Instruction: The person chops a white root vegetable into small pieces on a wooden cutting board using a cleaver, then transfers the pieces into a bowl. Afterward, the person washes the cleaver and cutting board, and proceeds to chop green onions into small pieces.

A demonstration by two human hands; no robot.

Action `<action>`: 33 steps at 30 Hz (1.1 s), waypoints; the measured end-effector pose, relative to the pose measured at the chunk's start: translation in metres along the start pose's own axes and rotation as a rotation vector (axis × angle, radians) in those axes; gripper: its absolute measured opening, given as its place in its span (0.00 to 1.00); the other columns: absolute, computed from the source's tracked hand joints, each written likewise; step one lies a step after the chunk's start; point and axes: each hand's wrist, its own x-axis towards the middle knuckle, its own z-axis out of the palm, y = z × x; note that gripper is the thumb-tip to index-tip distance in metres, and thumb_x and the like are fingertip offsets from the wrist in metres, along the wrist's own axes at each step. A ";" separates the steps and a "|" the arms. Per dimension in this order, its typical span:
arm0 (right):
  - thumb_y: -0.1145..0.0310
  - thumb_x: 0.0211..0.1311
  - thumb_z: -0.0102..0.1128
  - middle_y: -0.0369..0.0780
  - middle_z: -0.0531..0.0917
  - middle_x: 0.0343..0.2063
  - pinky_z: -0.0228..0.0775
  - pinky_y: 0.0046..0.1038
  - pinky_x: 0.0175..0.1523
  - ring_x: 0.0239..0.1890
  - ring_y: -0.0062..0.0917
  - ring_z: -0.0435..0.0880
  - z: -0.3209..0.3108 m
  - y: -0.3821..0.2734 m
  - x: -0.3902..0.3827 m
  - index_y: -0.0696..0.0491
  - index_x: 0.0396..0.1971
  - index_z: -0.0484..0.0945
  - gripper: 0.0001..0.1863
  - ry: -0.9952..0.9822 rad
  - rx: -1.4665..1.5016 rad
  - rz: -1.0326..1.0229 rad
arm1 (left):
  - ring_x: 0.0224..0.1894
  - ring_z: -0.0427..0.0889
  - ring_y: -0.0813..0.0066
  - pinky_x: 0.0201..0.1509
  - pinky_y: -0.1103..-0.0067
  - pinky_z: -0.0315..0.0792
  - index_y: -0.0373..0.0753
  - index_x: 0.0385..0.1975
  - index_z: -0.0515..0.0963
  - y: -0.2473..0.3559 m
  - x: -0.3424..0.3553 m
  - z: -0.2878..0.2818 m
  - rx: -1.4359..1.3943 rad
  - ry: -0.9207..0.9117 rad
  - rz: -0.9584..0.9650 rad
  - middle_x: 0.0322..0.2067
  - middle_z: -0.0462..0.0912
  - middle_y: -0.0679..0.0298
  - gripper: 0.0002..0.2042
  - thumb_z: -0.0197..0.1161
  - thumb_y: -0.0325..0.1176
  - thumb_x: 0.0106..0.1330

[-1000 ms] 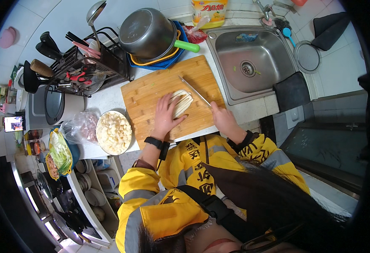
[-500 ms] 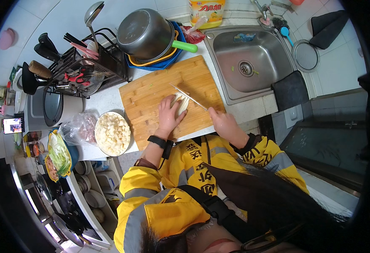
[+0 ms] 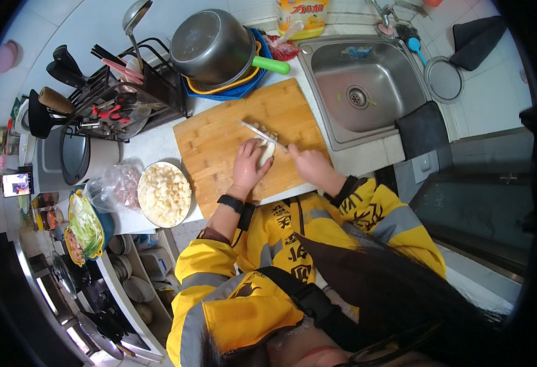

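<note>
I see my left hand point(image 3: 247, 168) pressed closed over a pale vegetable point(image 3: 265, 153) on the board point(image 3: 219, 131), and my right hand point(image 3: 305, 164) gripping the knife point(image 3: 262, 134), blade across it. A bowl point(image 3: 163, 194) of cubes sits left on the surface point(image 3: 152, 147).

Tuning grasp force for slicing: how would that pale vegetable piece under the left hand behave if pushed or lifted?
The pale vegetable piece looks firm: it keeps its shape under the left hand and the knife. Its cut faces are probably moist, so maybe slippery. Lying on the bamboo board, it likely slides rather than rolls.
</note>
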 end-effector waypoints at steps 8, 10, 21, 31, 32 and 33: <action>0.77 0.51 0.46 0.47 0.76 0.13 0.69 0.39 0.24 0.19 0.42 0.78 -0.015 -0.004 -0.026 0.59 0.37 0.64 0.11 0.014 0.071 -0.070 | 0.52 0.67 0.53 0.53 0.65 0.64 0.37 0.37 0.76 0.000 -0.014 -0.010 0.026 0.008 0.017 0.46 0.71 0.55 0.16 0.67 0.36 0.48; 0.78 0.51 0.46 0.47 0.76 0.13 0.69 0.38 0.24 0.19 0.42 0.78 -0.016 -0.009 -0.027 0.61 0.40 0.64 0.14 -0.008 0.045 -0.056 | 0.52 0.67 0.53 0.54 0.66 0.65 0.37 0.36 0.77 0.000 -0.017 -0.008 0.032 0.003 -0.003 0.46 0.72 0.55 0.16 0.67 0.36 0.48; 0.75 0.54 0.45 0.46 0.78 0.15 0.72 0.39 0.25 0.21 0.41 0.80 0.000 -0.009 -0.005 0.59 0.38 0.63 0.11 -0.015 0.002 0.039 | 0.51 0.67 0.52 0.54 0.66 0.65 0.37 0.38 0.76 -0.001 -0.022 -0.012 -0.016 0.080 0.009 0.47 0.71 0.55 0.17 0.67 0.36 0.48; 0.76 0.53 0.46 0.47 0.78 0.16 0.71 0.40 0.26 0.22 0.42 0.80 0.003 -0.030 -0.017 0.58 0.37 0.63 0.10 -0.066 0.017 0.003 | 0.51 0.68 0.54 0.54 0.66 0.64 0.38 0.37 0.76 0.001 -0.040 -0.007 0.019 0.092 -0.070 0.46 0.71 0.55 0.16 0.67 0.33 0.48; 0.76 0.53 0.46 0.47 0.77 0.16 0.71 0.40 0.26 0.22 0.42 0.80 0.008 -0.032 -0.014 0.58 0.37 0.63 0.10 -0.024 0.025 -0.013 | 0.51 0.67 0.54 0.54 0.66 0.64 0.38 0.37 0.76 0.002 -0.042 -0.006 0.010 0.079 -0.068 0.46 0.71 0.55 0.16 0.67 0.33 0.48; 0.76 0.54 0.46 0.47 0.77 0.16 0.71 0.41 0.26 0.22 0.42 0.79 0.011 -0.029 -0.006 0.58 0.37 0.63 0.10 0.014 0.026 -0.046 | 0.51 0.67 0.54 0.54 0.66 0.64 0.38 0.37 0.76 0.001 -0.041 -0.005 0.010 0.087 -0.059 0.46 0.71 0.55 0.16 0.67 0.32 0.48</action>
